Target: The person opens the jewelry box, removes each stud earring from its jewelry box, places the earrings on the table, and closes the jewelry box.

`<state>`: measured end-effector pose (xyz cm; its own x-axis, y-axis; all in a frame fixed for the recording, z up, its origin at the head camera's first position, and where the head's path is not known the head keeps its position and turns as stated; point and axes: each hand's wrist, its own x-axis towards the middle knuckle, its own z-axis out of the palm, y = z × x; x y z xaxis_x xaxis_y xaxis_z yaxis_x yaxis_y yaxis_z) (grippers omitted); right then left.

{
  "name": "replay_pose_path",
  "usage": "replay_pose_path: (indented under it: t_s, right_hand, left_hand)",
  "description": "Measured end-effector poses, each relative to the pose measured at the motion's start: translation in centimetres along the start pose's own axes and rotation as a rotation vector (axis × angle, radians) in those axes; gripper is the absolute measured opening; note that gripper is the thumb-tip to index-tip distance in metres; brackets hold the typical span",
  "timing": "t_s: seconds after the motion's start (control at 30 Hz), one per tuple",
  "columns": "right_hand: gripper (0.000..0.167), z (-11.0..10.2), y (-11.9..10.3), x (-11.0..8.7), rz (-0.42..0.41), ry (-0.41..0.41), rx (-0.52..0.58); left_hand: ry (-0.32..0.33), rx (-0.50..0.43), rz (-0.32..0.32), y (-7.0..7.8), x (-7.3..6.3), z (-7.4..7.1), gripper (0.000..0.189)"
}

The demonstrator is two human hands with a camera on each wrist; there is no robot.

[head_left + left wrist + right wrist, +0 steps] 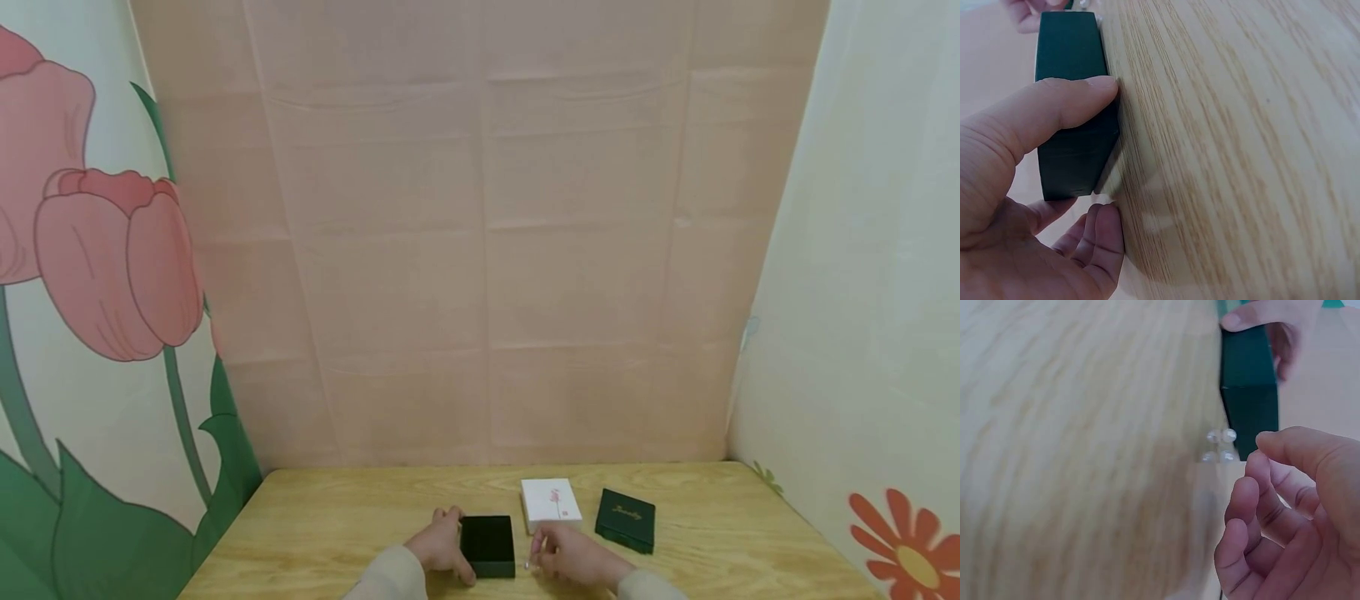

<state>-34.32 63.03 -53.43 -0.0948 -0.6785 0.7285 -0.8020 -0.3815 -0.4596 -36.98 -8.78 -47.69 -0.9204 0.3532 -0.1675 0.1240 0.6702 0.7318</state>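
Note:
A dark green open box (pixel 487 571) with a black inside stands on the table, and my left hand (pixel 442 546) grips its left end. In the left wrist view the thumb (pixel 1079 97) lies along the near side of the box. Just right of the box, my right hand (pixel 573 557) has thumb and forefinger brought together at the tips. Below those fingertips hang small shiny beads, which look like a pair of drop earrings (pixel 1229 435). The pinched part is hidden between the fingers. In the right wrist view the other fingers (pixel 1244 497) curl loosely.
A white box (pixel 551 500) with red print lies behind my right hand. To its right is a dark green lid (pixel 626 521) with gold lettering. The wooden table (pixel 337 508) meets a pink cloth backdrop (pixel 480 292) at its far edge.

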Motion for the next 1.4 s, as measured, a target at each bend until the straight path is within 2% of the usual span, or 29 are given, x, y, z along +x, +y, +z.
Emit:
replay_pose_path:
  t_s: [0.1,0.3,0.33,0.4,0.53,0.57,0.63,0.67,0.77,0.8,0.9,1.07,1.13,1.3,1.4]
  right_hand:
    - [0.044,-0.1,-0.2,-0.1,-0.007,-0.03,-0.189]
    - [0.04,0.0,-0.1,-0.3,-0.026,-0.008,-0.262]
    - [0.039,0.1,0.1,-0.4,-0.044,0.0,-0.308]
    - [0.039,0.8,0.1,-0.9,-0.019,0.072,-0.339]
    - [0.041,3.3,-0.5,-1.4,0.244,0.372,-0.419]
    - [0.045,4.1,-0.8,-1.4,0.346,0.474,-0.393]
    - [0.049,4.8,-1.0,-1.5,0.454,0.587,-0.342]
    - [0.049,4.9,-1.0,-1.7,0.443,0.607,-0.321]
    - [0.049,4.1,-0.5,-2.1,0.337,0.537,-0.297]
    - [0.047,3.6,-0.4,-2.3,0.279,0.475,-0.289]
    - [0.045,2.4,-0.2,-2.3,0.208,0.348,-0.259]
    - [0.055,1.5,-0.5,-1.4,0.219,0.282,-0.159]
    - [0.051,1.4,-0.4,-1.2,0.155,0.244,-0.168]
    - [0.039,0.8,0.3,-0.9,-0.041,0.085,-0.287]
    - [0.04,0.6,0.5,-0.7,-0.065,0.055,-0.286]
  left_hand:
    - [0.005,0.003,0.004,0.0,0.0,0.1,0.073]
    - [0.02,0.012,0.015,-0.1,0.0,0.2,0.074]
    - [0.022,0.009,0.02,-0.2,0.0,0.2,0.074]
    - [0.024,0.004,0.028,-0.4,0.0,0.3,0.073]
    - [0.015,-0.04,0.057,-0.7,-0.2,0.0,0.074]
    - [0.011,-0.064,0.065,-0.7,-0.3,-0.1,0.075]
    - [0.005,-0.111,0.084,-0.7,-0.5,-0.4,0.077]
    - [0.004,-0.139,0.09,-0.6,-0.6,-0.5,0.079]
    - [0.015,-0.201,0.111,-0.2,-1.0,-1.0,0.082]
    - [0.019,-0.208,0.114,-0.1,-1.1,-1.2,0.083]
    - [0.031,-0.23,0.107,0.6,-1.4,-1.7,0.085]
    - [0.041,-0.269,0.088,1.6,-1.7,-2.5,0.088]
    - [0.05,-0.277,0.097,2.0,-1.8,-2.6,0.088]
    - [0.063,-0.309,0.133,2.6,-2.5,-2.5,0.088]
    - [0.059,-0.339,0.135,2.6,-2.5,-2.3,0.088]
